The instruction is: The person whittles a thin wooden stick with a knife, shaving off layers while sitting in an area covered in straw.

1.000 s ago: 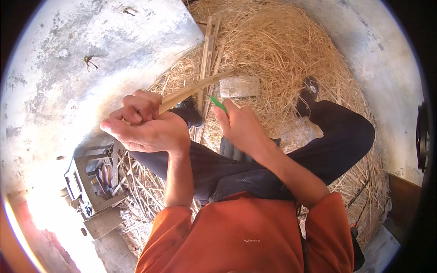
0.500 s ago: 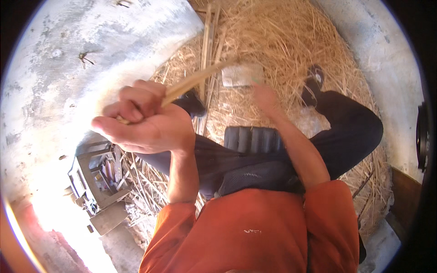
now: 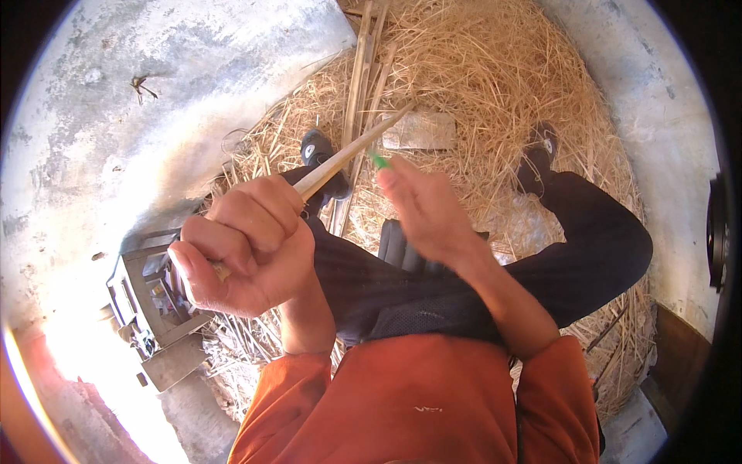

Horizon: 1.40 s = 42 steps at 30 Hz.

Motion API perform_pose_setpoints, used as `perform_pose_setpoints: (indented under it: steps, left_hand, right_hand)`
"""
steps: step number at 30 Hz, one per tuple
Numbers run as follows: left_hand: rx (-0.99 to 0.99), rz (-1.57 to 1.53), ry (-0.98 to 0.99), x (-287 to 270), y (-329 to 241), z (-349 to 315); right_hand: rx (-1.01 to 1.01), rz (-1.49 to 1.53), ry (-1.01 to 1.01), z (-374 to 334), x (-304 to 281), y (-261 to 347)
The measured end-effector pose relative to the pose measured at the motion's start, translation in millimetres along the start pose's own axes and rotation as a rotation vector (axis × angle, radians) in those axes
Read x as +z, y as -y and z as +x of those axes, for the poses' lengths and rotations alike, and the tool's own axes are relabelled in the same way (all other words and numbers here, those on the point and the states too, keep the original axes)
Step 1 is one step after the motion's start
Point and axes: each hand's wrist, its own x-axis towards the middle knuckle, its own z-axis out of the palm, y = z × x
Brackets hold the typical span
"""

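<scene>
A pale, tapering wooden stick (image 3: 336,168) slants up and to the right out of my left hand (image 3: 251,243), whose fingers are wrapped round its thick end. Its thin tip lies in front of a light-coloured block among the shavings. My right hand (image 3: 429,205) is just right of the stick's middle, its fingers closed. A small bright green piece (image 3: 378,159) sticks out past its thumb, close to the stick; whether it is a tool's handle is hidden by the hand, and I cannot see it touch the wood.
Straw-like shavings (image 3: 479,69) cover the floor. Ahead lie long wooden strips (image 3: 359,85) and the pale block (image 3: 421,131). A dark ridged pad (image 3: 398,246) is between my crossed legs. At left stands a wooden box frame (image 3: 158,301) with small items; a pale wall (image 3: 85,139) rises behind it.
My right hand has come left and nearer, up beside the stick. My left hand has lowered slightly, its fist turned, with the stick still in it.
</scene>
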Motion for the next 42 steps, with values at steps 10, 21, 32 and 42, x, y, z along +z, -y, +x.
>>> perform_pose_setpoints:
  steps: [10,21,32,42]
  left_hand:
    - [-0.017,-0.036,-0.054,-1.7,-3.8,-5.9]
    - [0.08,0.101,-0.151,7.7,6.5,-2.8]
    - [0.151,0.3,-0.279,25.0,11.7,-16.3]
    - [0.196,0.358,-0.29,29.0,14.0,-22.1]
  right_hand:
    - [0.0,-0.181,-0.113,-6.2,29.4,-4.9]
    - [0.335,-0.308,-0.104,-2.3,9.1,-86.1]
    - [0.074,0.198,-0.092,-19.1,13.1,20.1]
    - [-0.169,-0.194,-0.243,-0.7,33.1,12.5]
